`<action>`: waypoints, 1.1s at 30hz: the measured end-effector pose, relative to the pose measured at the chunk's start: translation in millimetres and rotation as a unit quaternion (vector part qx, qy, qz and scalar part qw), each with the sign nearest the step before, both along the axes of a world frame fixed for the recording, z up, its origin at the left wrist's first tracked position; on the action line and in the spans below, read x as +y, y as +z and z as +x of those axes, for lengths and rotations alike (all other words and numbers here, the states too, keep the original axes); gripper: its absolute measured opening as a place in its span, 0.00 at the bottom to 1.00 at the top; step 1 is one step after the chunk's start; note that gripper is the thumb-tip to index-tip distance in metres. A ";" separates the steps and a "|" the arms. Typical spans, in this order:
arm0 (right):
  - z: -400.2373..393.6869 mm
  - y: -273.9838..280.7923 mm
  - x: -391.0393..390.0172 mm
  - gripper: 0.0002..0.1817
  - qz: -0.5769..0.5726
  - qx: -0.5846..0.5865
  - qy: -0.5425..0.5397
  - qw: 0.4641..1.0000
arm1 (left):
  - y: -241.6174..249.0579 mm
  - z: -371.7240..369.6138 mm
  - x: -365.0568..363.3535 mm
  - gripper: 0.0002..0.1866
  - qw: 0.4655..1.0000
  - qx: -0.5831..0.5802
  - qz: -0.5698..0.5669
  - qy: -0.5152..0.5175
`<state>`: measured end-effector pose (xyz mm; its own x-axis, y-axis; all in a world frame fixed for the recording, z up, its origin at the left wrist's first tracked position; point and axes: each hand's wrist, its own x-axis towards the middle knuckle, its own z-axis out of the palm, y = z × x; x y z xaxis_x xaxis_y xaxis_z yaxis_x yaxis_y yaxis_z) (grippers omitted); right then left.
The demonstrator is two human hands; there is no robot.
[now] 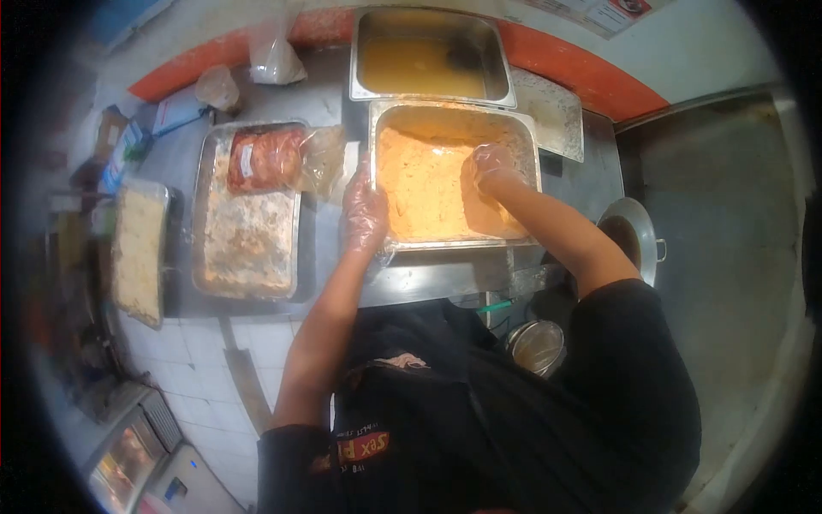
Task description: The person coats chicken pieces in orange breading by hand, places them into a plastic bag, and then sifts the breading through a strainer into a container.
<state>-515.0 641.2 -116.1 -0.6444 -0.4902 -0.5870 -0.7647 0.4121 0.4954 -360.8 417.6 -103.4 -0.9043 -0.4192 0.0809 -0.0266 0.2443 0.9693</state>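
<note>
A deep metal pan (455, 244) on the counter holds a thick orange, flour-like mixture (419, 193). My left hand (366, 214), in a clear plastic glove, grips the pan's left side at the rim. Inside the pan, near its right wall, is my right hand (491, 163), also gloved. Its fingers are curled closed at the surface of the mixture; whatever they hold is hidden. Behind this pan stands a second deep metal pan (431, 94) with yellowish liquid in it.
To the left, a shallow tray (244, 248) bears a bag of red meat (267, 160). Farther left lies another pale, stained tray (139, 248). Clear plastic bags (276, 62) sit at the back. A wide metal pot (629, 236) stands at the right, below counter height.
</note>
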 end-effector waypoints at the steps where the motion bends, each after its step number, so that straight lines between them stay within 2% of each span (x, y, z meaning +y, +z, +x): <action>1: -6.6 3.1 -3.5 0.19 -0.025 -0.037 -0.080 0.996 | 3.2 -0.2 -0.4 0.32 0.999 -0.042 -0.019 0.002; 2: -11.8 5.5 -7.1 0.18 -0.051 -0.072 -0.160 0.983 | 1.2 -0.7 -0.6 0.32 0.999 -0.041 -0.014 0.011; 5: -10.1 -17.4 7.3 0.14 -0.060 -0.050 -0.098 0.992 | -8.9 0.2 -0.9 0.31 0.995 -0.092 -0.017 0.025; 12: 1.5 -12.5 9.0 0.13 0.017 -0.115 -0.107 0.987 | -2.6 3.0 0.1 0.30 0.994 -0.105 -0.017 0.011; 14: -8.3 -38.8 20.4 0.12 -0.112 -0.062 -0.164 0.978 | -3.4 0.8 0.5 0.31 0.996 -0.082 -0.028 0.016; 15: -11.5 -33.7 18.4 0.12 -0.112 -0.061 -0.165 0.978 | -3.9 1.2 1.1 0.31 0.997 -0.062 -0.040 0.021; 17: -18.3 -22.4 13.1 0.12 -0.012 -0.182 -0.072 0.981 | -4.3 0.6 0.2 0.31 0.997 -0.041 -0.053 0.026; 19: -9.0 -17.9 9.6 0.11 -0.009 -0.214 -0.074 0.974 | -3.2 0.2 -1.1 0.30 0.993 -0.117 -0.021 0.012; 23: 13.0 -11.5 1.7 0.10 0.011 -0.342 -0.079 0.936 | -0.3 0.7 -2.5 0.30 0.995 -0.102 0.014 0.015; 24: 9.0 -22.7 7.6 0.10 0.013 -0.342 -0.078 0.936 | 1.2 1.0 -2.7 0.31 0.994 -0.102 0.023 0.012; 26: -3.1 -68.9 39.8 0.08 0.075 -0.370 0.073 0.923 | 1.1 1.0 -1.8 0.31 0.994 -0.101 0.034 0.005; 27: -4.4 -70.5 44.5 0.08 0.075 -0.375 0.067 0.921 | 0.0 0.4 -2.1 0.31 0.994 -0.102 0.044 0.004; 29: -5.1 -71.7 57.8 0.08 0.025 -0.394 -0.027 0.918 | -1.4 0.1 -1.3 0.31 0.993 -0.103 0.053 -0.001; 31: -5.6 -82.5 79.5 0.08 -0.073 -0.443 -0.189 0.873 | -6.7 -0.2 0.3 0.31 0.997 -0.077 0.018 0.018; 32: -4.7 -90.5 92.6 0.08 -0.149 -0.478 -0.310 0.808 | -9.8 -0.5 0.8 0.31 0.997 -0.075 0.016 0.016; 33: -6.0 -104.8 109.4 0.07 -0.240 -0.516 -0.436 0.697 | -14.5 -0.7 0.6 0.31 0.997 -0.073 0.003 0.020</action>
<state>-521.1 750.7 -220.8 -0.1765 -0.4764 -0.8613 0.0326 0.8717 -0.4889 -361.5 418.2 -117.9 -0.8885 -0.4559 -0.0526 -0.1764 0.2335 0.9562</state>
